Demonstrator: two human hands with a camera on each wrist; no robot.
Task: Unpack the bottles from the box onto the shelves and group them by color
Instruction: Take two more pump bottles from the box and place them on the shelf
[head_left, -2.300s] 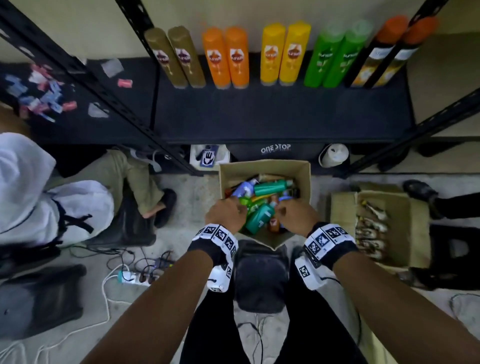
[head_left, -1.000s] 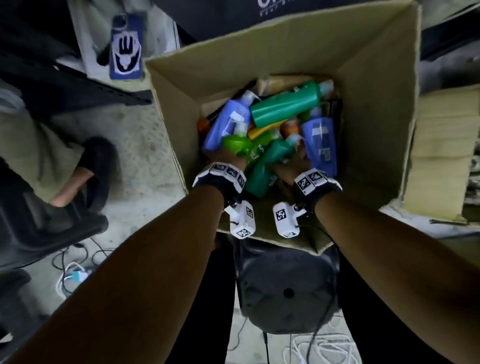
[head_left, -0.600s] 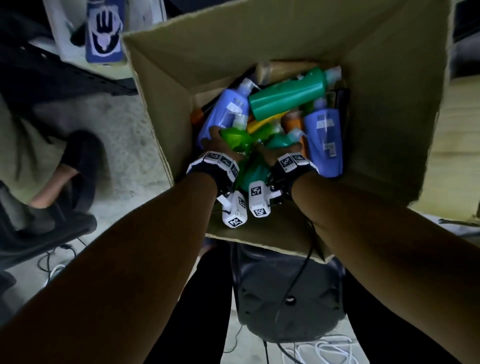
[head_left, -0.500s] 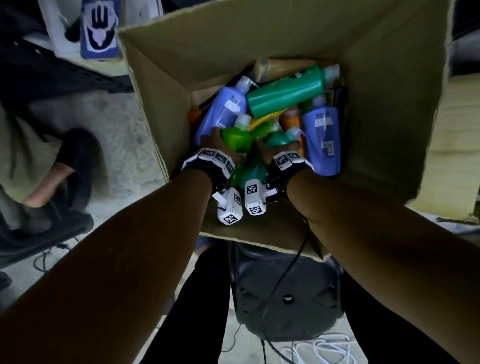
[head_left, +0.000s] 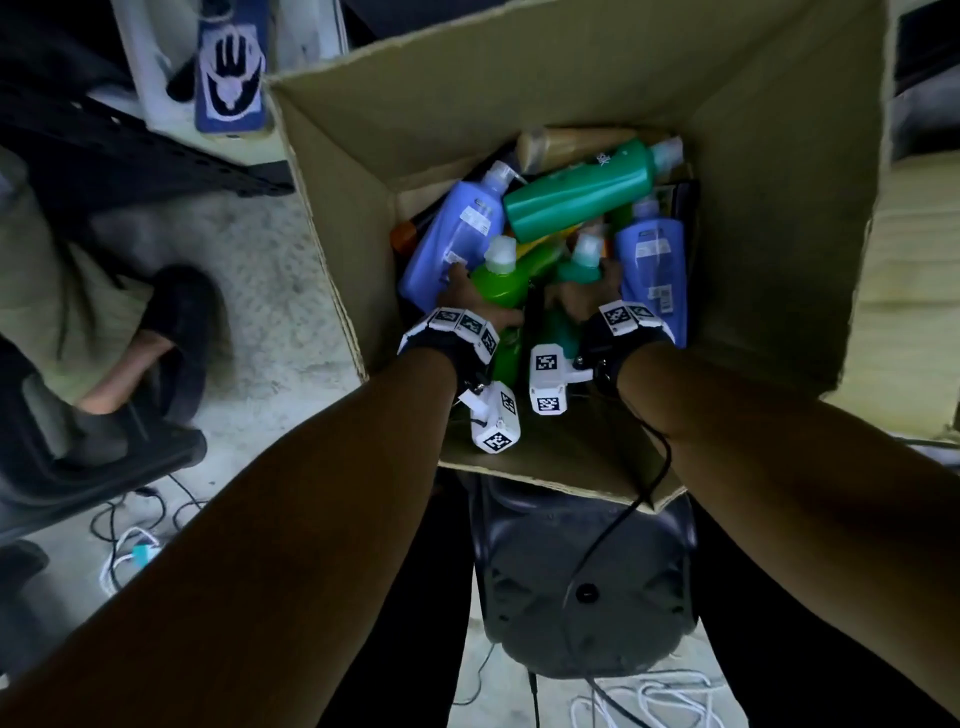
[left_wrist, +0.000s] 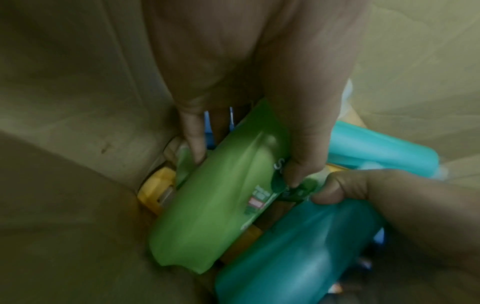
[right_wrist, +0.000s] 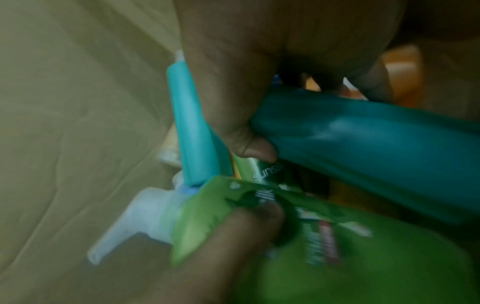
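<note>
Cardboard surrounds both our hands: we are reaching deep into the open box (head_left: 779, 208), which stands on the floor in front of a black stool (head_left: 582, 582). Our left hand (head_left: 467, 299) wraps its fingers (left_wrist: 193, 139) round the light green bottle (head_left: 501, 291), thumb on one face and the other fingers on the opposite one, as the left wrist view shows plainly (left_wrist: 215, 205). That bottle stands tilted with its pale cap pointing away from us, leaning against a purple bottle (head_left: 457, 239) on the left side of the box.

Our right hand (head_left: 587, 299) is clenched round the dark teal bottle (head_left: 576, 270) just beside the green one; in the right wrist view the thumb presses the near edge of its body (right_wrist: 363, 148) while the other fingers curl behind it, mostly hidden. The two held bottles sit side by side, nearly touching, in the near half of the box.

Farther back, a larger teal-green bottle (head_left: 582, 189) lies across the pile, its cap toward the right wall. A second purple bottle (head_left: 652, 265) stands along the right side, and a tan bottle (head_left: 561, 145) lies against the far wall. Bits of orange and yellow bottles show beneath the rest, too covered for us to count. No shelf appears in these views, so all the bottles we see are inside the box.

To the left, on the floor, white cables (head_left: 124, 551) lie loose, and another person's leg and dark shoe (head_left: 176, 317) are near.
</note>
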